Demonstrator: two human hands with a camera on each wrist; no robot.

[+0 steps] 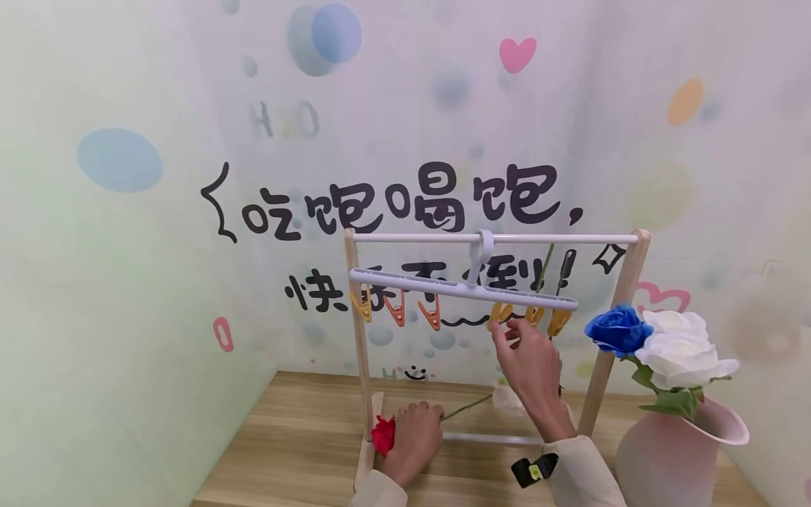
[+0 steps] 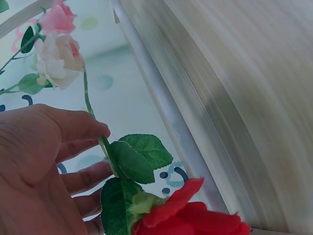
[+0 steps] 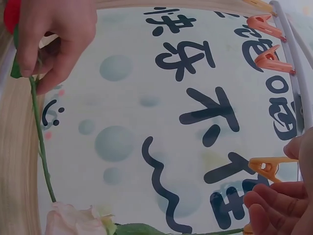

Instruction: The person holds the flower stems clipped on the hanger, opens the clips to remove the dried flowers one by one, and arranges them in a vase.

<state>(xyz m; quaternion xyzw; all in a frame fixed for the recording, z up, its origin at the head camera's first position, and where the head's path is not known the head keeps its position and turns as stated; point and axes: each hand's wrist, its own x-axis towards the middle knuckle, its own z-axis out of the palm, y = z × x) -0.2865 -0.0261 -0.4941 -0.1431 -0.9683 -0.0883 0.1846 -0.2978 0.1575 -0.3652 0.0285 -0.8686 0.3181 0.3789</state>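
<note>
A red artificial rose [image 1: 383, 435] lies sideways low by the rack's left post. My left hand [image 1: 415, 436] pinches its green stem [image 2: 88, 93] between thumb and fingers, close to the leaves [image 2: 139, 152]. Higher up, my right hand [image 1: 531, 359] has its thumb and fingertips at a yellow clothespin [image 1: 500, 314]. This clothespin hangs from a pale plastic hanger [image 1: 412, 282], tilted down to the right. Two more yellow clothespins [image 1: 559, 322] sit right of it, with stems sticking up there. A pale rose [image 3: 78, 219] and a pink rose [image 2: 58, 17] hang below.
The hanger hooks over the top bar [image 1: 412, 238] of a wooden rack [image 1: 360, 352]. Orange clothespins [image 1: 397, 310] hang at its left. On the right, a pink-white vase [image 1: 665, 454] holds a blue rose [image 1: 617, 329] and white roses [image 1: 684, 352]. Behind stands a printed backdrop [image 1: 380, 105].
</note>
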